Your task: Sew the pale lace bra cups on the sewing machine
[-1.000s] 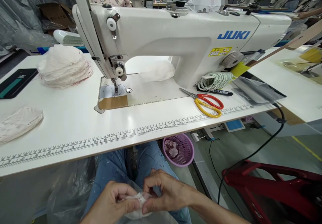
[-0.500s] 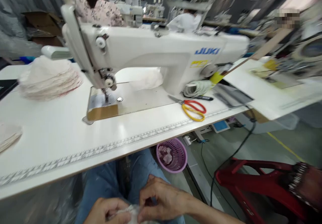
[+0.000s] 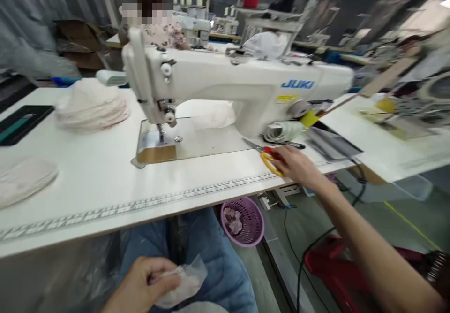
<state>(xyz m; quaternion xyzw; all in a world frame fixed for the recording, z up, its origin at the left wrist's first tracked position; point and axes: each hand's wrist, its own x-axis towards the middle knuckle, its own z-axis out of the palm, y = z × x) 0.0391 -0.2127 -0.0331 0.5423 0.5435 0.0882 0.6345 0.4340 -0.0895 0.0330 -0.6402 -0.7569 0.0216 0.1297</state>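
Observation:
Low over my lap, my left hand (image 3: 149,282) pinches a sheer white piece of fabric (image 3: 188,280) between thumb and fingers; its thin edge sticks out to the right. My right hand (image 3: 293,163) reaches across to the table and has its fingers closed on the handles of a pair of scissors (image 3: 269,162). The red handle is mostly covered by the fingers, while the yellow one shows below. The scissors lie on the tabletop, blades pointing left toward the sewing machine (image 3: 218,76).
Stacked white fabric pieces (image 3: 93,106) lie left of the machine, with a smaller pile (image 3: 26,179) nearer. A rolled pale strip (image 3: 281,132) sits behind the scissors. Below the table edge stands a purple basket (image 3: 251,219) with scraps. A black cable (image 3: 332,226) hangs at right.
My right hand has left the fabric over my lap and moved up and right onto the scissors. My left hand still holds the fabric. The view has shifted somewhat.

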